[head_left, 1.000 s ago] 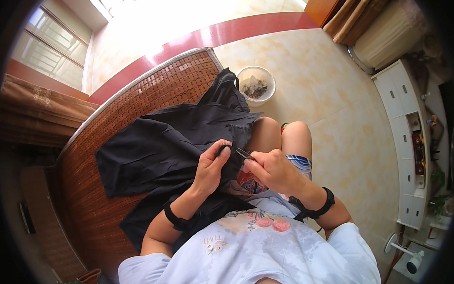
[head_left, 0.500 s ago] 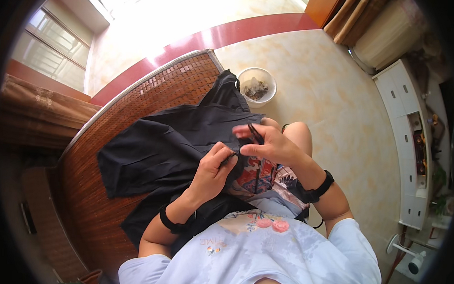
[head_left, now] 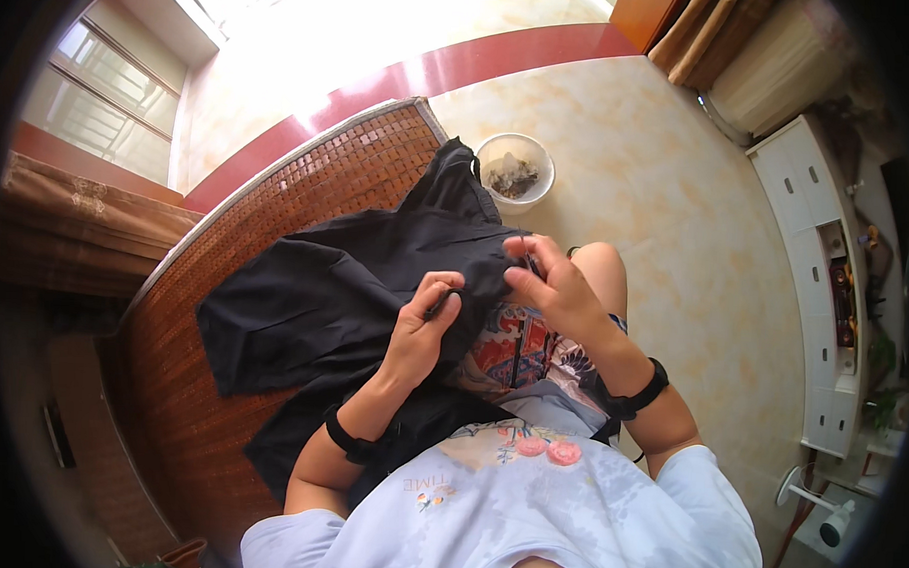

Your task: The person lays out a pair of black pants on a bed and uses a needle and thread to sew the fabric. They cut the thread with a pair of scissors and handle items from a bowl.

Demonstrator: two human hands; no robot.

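Left hand point(head_left: 420, 328) pinches black cloth point(head_left: 325, 269); right hand point(head_left: 557, 288) grips dark tool point(head_left: 529, 263); white bin point(head_left: 541, 155) beyond.

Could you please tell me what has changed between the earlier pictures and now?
The right hand has moved forward, away from the left hand, taking along the slim dark tool it holds. Nothing was visibly let go. The left hand still pinches what looks like an edge of the black fabric; the round white bin stayed put.
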